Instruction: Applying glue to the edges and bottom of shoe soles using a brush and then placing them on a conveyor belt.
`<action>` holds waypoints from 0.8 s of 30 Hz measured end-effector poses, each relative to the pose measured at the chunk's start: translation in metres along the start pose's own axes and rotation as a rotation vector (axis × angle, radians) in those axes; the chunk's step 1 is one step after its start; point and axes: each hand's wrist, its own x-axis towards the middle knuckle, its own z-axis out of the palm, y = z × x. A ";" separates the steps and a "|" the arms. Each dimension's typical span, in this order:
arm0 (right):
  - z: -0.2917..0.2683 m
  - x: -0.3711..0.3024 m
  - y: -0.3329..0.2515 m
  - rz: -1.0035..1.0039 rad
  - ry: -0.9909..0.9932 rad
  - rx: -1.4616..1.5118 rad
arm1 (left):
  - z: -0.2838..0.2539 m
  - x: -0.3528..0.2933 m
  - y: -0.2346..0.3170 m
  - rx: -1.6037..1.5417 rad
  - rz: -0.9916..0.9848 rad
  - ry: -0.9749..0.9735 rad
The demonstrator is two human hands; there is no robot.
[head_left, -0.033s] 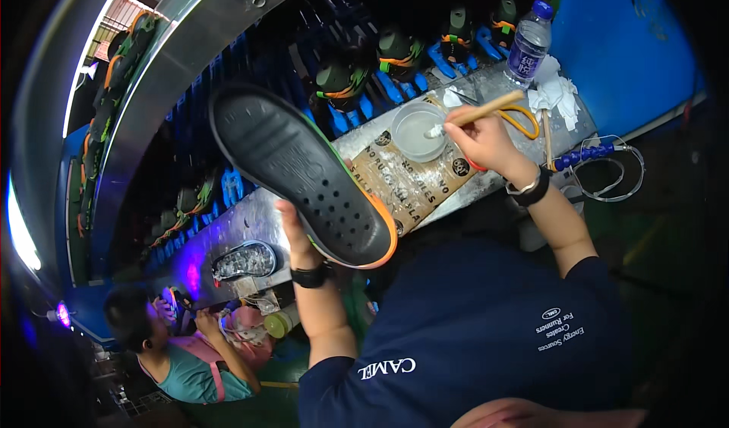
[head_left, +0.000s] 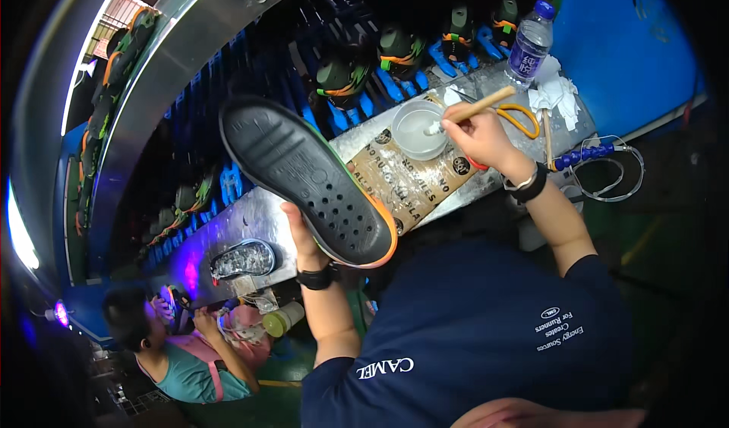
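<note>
A black shoe sole [head_left: 292,158] with an orange and green edge is held up over the bench, its dimpled face turned toward me. My left hand [head_left: 304,242] grips it near the perforated end, thumb along the side and the other fingers hidden beneath. Pinched in my right hand [head_left: 480,138] is a wooden-handled brush [head_left: 488,104]. Its whitish bristles sit at the rim of a round clear bowl [head_left: 418,153] with cloudy liquid inside. Brown printed paper [head_left: 406,193] lies under the bowl.
Beyond the bowl stand a water bottle [head_left: 529,48], crumpled white tissues [head_left: 557,94] and orange-handled scissors [head_left: 524,124]. Shoes [head_left: 399,48] on blue holders line the bench's far side. Another sole [head_left: 244,261] lies further left, near a seated co-worker [head_left: 197,367].
The sole has shifted slightly right and down at its far end, with my left hand still on it. The brush has tipped a little lower toward the left.
</note>
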 end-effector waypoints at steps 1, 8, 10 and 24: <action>0.003 0.004 0.005 -0.010 -0.022 -0.073 | -0.008 -0.006 -0.008 -0.052 -0.033 -0.009; 0.003 0.008 0.003 -0.004 -0.062 -0.142 | -0.046 -0.003 -0.021 -0.019 0.020 0.115; 0.004 0.006 -0.011 0.000 0.020 -0.075 | -0.047 0.004 -0.014 0.119 0.184 0.182; -0.009 -0.015 -0.070 -0.150 -0.208 0.137 | 0.040 0.054 0.037 0.470 0.348 -0.419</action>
